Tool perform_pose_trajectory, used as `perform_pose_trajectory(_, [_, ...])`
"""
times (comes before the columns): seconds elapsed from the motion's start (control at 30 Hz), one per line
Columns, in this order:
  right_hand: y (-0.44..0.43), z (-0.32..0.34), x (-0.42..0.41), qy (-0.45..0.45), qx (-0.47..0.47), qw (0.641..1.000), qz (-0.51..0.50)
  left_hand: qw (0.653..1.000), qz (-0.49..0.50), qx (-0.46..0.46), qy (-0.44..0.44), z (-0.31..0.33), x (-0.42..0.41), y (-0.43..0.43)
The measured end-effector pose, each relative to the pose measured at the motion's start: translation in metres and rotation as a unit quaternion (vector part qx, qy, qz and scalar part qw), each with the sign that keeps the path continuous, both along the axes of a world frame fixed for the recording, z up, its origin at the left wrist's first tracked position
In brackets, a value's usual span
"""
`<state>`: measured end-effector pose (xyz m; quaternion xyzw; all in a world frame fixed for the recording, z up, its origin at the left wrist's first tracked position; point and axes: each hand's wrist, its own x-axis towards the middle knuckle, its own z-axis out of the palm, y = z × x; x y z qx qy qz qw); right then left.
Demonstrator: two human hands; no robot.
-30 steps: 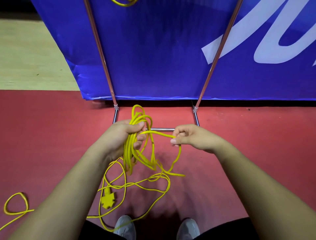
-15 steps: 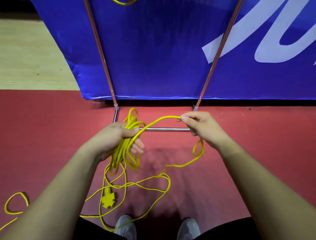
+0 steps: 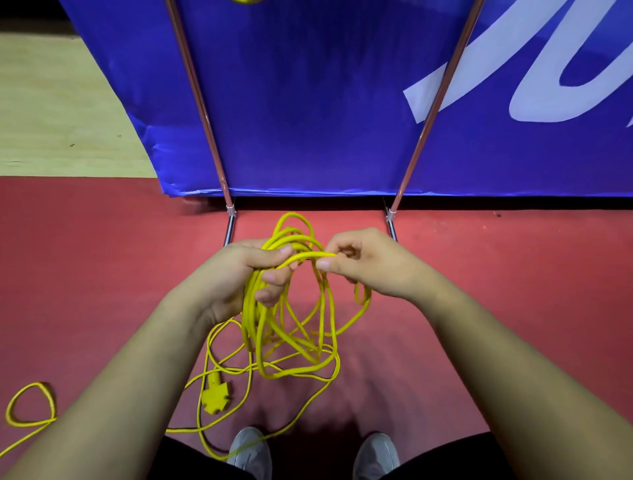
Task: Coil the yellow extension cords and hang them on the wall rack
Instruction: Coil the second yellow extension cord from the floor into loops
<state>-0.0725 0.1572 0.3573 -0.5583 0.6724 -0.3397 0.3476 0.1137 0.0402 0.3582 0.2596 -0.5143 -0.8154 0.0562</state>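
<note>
My left hand [image 3: 239, 274] grips a bundle of several loops of the yellow extension cord [image 3: 270, 325], which hang below my fist. Close beside it, my right hand [image 3: 370, 263] pinches a strand of the same cord between thumb and fingers and holds it against the top of the bundle. Slack cord trails down to the red floor, where its yellow multi-socket end [image 3: 215, 397] lies near my feet. Another yellow cord loop [image 3: 29, 404] lies on the floor at the far left. A bit of yellow cord [image 3: 245, 1] shows at the top edge, on the rack.
A metal rack frame with two slanted poles [image 3: 195, 102] [image 3: 442, 99] stands in front of a blue banner [image 3: 308, 102]; its base bar sits on the floor behind my hands. My grey shoes [image 3: 250, 452] are at the bottom. Pale wooden floor [image 3: 51, 102] lies at upper left.
My right hand swung out to the right with a length of cord, then came back in to my left hand, adding another loop to the bundle. The slack on the floor has shortened.
</note>
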Motion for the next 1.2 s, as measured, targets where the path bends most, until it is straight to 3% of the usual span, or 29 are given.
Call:
perform_pose_trajectory(0.1, [0.008, -0.018, -0.023, 0.043, 0.090, 0.995, 0.028, 0.999, 0.034, 0.015, 0.002, 0.001, 0.004, -0.007])
perform_pose_trajectory(0.2, [0.012, -0.030, -0.035, -0.039, 0.075, 0.995, -0.047, 0.999, 0.030, 0.036, -0.019, 0.000, 0.005, -0.006])
perform_pose_trajectory(0.27, [0.010, -0.029, -0.035, -0.044, 0.051, 0.995, -0.078, 0.997, 0.006, 0.060, -0.043, 0.000, 0.003, -0.002])
perform_pose_trajectory(0.57, [-0.002, -0.015, -0.022, 0.059, -0.031, 0.996, -0.061, 0.998, -0.050, 0.039, 0.030, -0.005, 0.004, -0.004])
perform_pose_trajectory(0.73, [0.003, -0.049, -0.047, 0.226, 0.021, 0.966, -0.128, 0.988, 0.052, 0.093, 0.112, 0.002, 0.009, -0.017])
perform_pose_trajectory(0.8, [0.006, -0.063, -0.055, 0.154, 0.042, 0.968, -0.191, 0.985, 0.114, 0.093, 0.095, 0.005, 0.008, -0.019])
perform_pose_trajectory(0.87, [0.007, -0.072, -0.057, -0.016, 0.062, 0.969, -0.237, 0.983, 0.151, 0.081, 0.070, 0.003, 0.006, -0.019])
perform_pose_trajectory(0.93, [0.008, -0.077, -0.055, -0.178, 0.062, 0.943, -0.273, 0.983, 0.156, 0.067, 0.069, 0.001, 0.005, -0.021])
perform_pose_trajectory(1.03, [0.005, -0.075, -0.061, -0.308, 0.033, 0.886, -0.345, 0.976, 0.174, 0.092, 0.094, -0.006, 0.007, -0.031])
perform_pose_trajectory(1.1, [0.004, -0.078, -0.072, -0.307, 0.030, 0.868, -0.388, 0.966, 0.217, 0.102, 0.093, -0.010, 0.012, -0.040])
perform_pose_trajectory(1.2, [0.012, -0.087, -0.078, -0.094, 0.124, 0.924, -0.349, 0.957, 0.261, 0.089, 0.086, -0.008, 0.016, -0.046])
